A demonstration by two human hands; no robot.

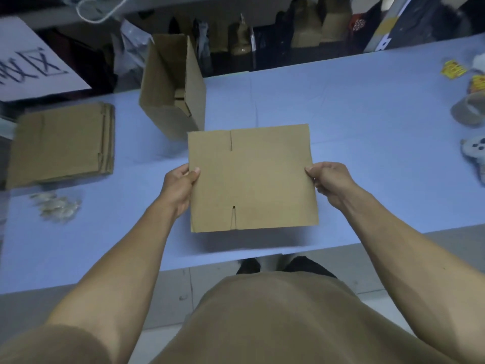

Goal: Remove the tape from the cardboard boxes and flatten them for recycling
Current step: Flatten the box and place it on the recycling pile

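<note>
Above the blue table, left hand and right hand each pinch a side edge of the flattened box, which could slip or knock the upright open box if swung toward the stack.

Both arms outstretched — left hand and right hand pinching, thumbs on top.

surface: blue, runs across the view
white sign: far left, dark handwritten marks
yellow packets: 2, at the right edge
tape roll: right edge, near the packets
plush toy: grey-white, right edge
floor: grey tiles, below the near edge
</note>
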